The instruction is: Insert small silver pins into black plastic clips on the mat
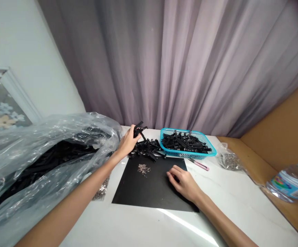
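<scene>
- Gripping with the left hand (129, 141), fingers closed, a loose bunch of narrow black clip-like pieces (139, 132), with ends pointing out in several directions.
- Raised, together with this bunch, near the back edge of the white marble-patterned table (241, 209), just by a heap of the same black pieces (149, 148).
- Seen under that heap, at the left part: the back edge of the flat rectangular black sheet (151, 192).
- Curled, with fingertips brought near the thumb: the right hand (185, 180), over the right part of the sheet, wrist close to the front right corner. Cannot tell about any tiny thing between the fingertips.
- Gathered on the sheet, toward the back left corner: a small scatter of shiny copper-coloured bits (144, 168).
- Placed near the back edge of the table: a bright blue plastic basket (200, 156), filled with many black pieces (186, 142).
- Lying before the basket, just beyond the back right corner of the sheet: a slim pink-handled cutter (202, 165).
- Set near the right edge of the table: a clear plastic bag of small metal bits (230, 161).
- Spread over the left side: a large cloudy plastic sack (93, 118), open, with black contents.
</scene>
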The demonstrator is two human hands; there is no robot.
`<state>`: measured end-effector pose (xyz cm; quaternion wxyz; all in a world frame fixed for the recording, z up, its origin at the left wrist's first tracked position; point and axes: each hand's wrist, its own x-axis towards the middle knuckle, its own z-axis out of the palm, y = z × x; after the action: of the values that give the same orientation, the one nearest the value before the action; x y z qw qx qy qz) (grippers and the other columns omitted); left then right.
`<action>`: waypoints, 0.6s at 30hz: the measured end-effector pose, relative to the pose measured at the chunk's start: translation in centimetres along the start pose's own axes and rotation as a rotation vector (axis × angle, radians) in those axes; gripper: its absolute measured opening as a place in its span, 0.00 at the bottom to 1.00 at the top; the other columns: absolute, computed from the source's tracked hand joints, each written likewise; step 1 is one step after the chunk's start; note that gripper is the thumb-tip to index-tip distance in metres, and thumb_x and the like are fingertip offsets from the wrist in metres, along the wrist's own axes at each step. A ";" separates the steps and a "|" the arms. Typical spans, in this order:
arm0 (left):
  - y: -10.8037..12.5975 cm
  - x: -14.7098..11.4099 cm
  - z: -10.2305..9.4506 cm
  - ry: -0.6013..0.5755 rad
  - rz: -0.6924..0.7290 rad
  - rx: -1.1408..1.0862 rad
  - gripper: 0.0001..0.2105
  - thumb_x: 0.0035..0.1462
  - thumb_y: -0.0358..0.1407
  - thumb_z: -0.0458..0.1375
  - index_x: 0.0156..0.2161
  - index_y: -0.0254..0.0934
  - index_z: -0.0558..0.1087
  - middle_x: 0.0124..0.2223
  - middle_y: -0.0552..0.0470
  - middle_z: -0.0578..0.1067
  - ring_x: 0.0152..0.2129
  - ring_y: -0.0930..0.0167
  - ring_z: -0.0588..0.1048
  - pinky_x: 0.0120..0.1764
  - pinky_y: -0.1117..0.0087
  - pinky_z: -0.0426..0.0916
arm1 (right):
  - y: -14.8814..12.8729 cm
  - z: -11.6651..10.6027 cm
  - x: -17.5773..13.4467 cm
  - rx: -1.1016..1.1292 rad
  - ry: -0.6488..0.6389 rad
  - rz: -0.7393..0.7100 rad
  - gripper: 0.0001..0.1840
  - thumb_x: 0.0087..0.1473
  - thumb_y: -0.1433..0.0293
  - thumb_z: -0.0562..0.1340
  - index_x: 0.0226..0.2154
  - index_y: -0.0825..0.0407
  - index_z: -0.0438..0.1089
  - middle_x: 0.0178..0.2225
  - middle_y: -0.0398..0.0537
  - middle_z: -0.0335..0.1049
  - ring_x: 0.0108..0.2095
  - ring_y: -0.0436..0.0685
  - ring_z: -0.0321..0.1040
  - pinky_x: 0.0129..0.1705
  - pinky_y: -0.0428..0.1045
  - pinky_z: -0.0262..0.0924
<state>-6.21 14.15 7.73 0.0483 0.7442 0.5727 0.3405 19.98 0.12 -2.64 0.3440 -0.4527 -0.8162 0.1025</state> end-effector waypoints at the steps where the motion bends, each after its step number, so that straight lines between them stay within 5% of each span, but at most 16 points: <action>1: -0.4 0.0 -0.2 -0.008 -0.013 0.042 0.15 0.65 0.41 0.53 0.55 0.42 0.65 0.51 0.44 0.77 0.43 0.56 0.78 0.42 0.60 0.70 | 0.0 0.0 0.0 0.006 -0.004 0.000 0.14 0.70 0.68 0.52 0.32 0.49 0.65 0.33 0.45 0.66 0.28 0.52 0.68 0.31 0.48 0.60; 18: -1.7 -1.3 -0.5 -0.155 0.040 0.571 0.24 0.67 0.35 0.50 0.67 0.42 0.58 0.61 0.35 0.67 0.56 0.48 0.69 0.50 0.52 0.69 | 0.0 -0.2 0.0 -0.013 -0.002 -0.010 0.14 0.70 0.68 0.51 0.32 0.48 0.64 0.32 0.44 0.66 0.27 0.52 0.67 0.30 0.48 0.58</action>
<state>-8.00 13.37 6.77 -0.1262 0.7624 0.6253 0.1088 20.12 0.10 -2.50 0.3406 -0.4506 -0.8195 0.0961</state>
